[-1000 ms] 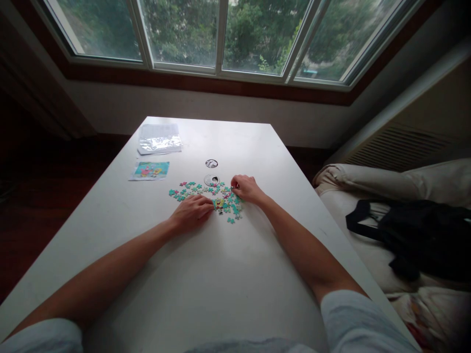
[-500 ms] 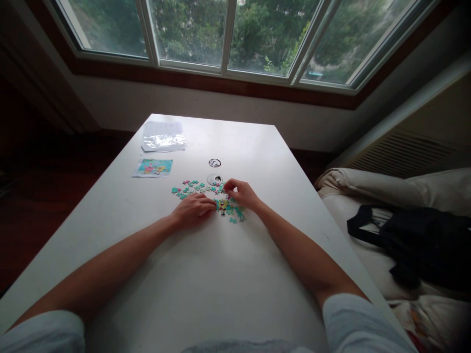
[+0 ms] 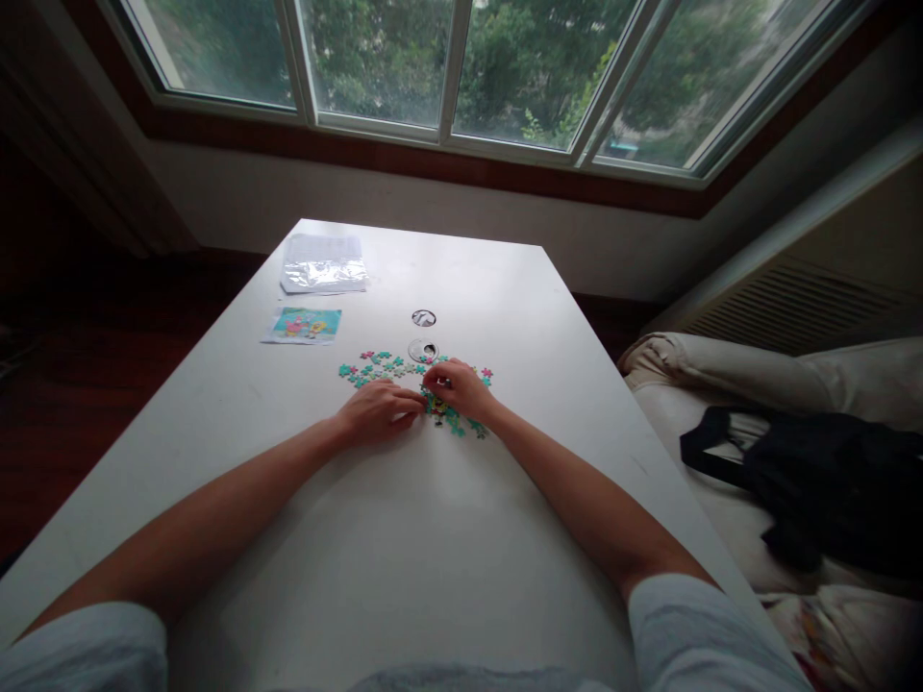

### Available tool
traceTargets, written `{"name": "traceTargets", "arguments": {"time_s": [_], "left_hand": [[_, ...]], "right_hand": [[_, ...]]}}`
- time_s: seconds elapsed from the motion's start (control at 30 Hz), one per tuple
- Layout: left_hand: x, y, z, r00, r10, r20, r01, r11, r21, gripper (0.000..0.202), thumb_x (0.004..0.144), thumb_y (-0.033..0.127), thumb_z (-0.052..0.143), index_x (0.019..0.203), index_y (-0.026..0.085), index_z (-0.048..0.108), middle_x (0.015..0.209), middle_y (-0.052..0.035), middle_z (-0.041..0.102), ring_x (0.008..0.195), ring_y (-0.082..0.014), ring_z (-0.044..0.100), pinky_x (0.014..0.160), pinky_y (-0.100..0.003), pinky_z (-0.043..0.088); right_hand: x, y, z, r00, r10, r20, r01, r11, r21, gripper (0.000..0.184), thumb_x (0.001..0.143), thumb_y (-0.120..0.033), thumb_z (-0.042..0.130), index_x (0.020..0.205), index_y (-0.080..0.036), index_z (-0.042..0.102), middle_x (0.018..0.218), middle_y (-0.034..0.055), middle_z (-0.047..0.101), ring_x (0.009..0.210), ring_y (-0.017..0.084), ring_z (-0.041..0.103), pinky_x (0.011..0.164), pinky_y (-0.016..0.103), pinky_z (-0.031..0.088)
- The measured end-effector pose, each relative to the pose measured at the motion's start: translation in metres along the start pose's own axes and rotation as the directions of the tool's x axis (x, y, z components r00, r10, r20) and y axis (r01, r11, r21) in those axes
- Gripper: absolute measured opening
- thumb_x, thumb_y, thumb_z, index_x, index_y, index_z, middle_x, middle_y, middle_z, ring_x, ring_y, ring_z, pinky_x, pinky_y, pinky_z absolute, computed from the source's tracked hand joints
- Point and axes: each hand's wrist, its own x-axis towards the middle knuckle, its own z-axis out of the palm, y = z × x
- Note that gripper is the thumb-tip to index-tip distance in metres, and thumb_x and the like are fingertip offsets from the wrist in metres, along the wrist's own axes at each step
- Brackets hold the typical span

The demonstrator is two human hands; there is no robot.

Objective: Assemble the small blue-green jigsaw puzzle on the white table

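Observation:
Small jigsaw puzzle pieces (image 3: 393,366), mostly teal with some pink ones, lie loosely in the middle of the white table (image 3: 461,548). A cluster of pieces with a yellow figure (image 3: 438,407) sits between my hands, partly covered by my right hand. My left hand (image 3: 381,409) rests on the table with its fingers bent together, the tips at the cluster's left edge. My right hand (image 3: 461,389) is over the top of the cluster, thumb and fingers pinched. Whatever is between the fingertips of either hand is hidden or too small to make out.
Beyond the pieces are two round marks or discs (image 3: 424,318) on the tabletop. A small cartoon picture (image 3: 307,326) lies to the left, below a clear plastic bag with paper (image 3: 324,264). On the right, a dark bag or garment (image 3: 829,481) lies on a pale sofa (image 3: 764,375).
My right hand has shifted left and a little nearer, from the upper pieces to over the cluster, uncovering pieces at the right. My left hand stays almost where it was.

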Motion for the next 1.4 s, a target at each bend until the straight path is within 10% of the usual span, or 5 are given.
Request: {"name": "traceTargets", "arguments": {"time_s": [1.1,1.4], "left_hand": [[0.002,-0.001,0.003,1.0,0.003,0.011,-0.003,1.0,0.004,0.028,0.098,0.024,0.048,0.111,0.028,0.072,0.12,-0.0003,0.075,0.099,-0.0172,0.073,0.087,-0.032,0.049],[0.001,-0.003,0.0,0.997,-0.076,-0.01,0.076,0.995,0.065,0.034,0.1,0.027,0.044,0.122,0.028,0.069,0.13,-0.0012,0.07,0.102,-0.0173,0.072,0.087,-0.032,0.052]], "right_hand": [[-0.002,-0.006,0.0,0.999,0.005,0.037,0.004,0.969,-0.245,0.008,0.09,-0.027,0.069,0.096,-0.025,0.074,0.095,0.0043,0.068,0.097,0.021,0.054,0.088,0.033,0.037],[-0.013,-0.01,-0.046,0.999,-0.01,0.037,0.013,0.995,-0.1,0.012,0.092,-0.021,0.062,0.094,-0.02,0.074,0.084,0.0026,0.068,0.076,0.014,0.057,0.076,0.028,0.041]]}}
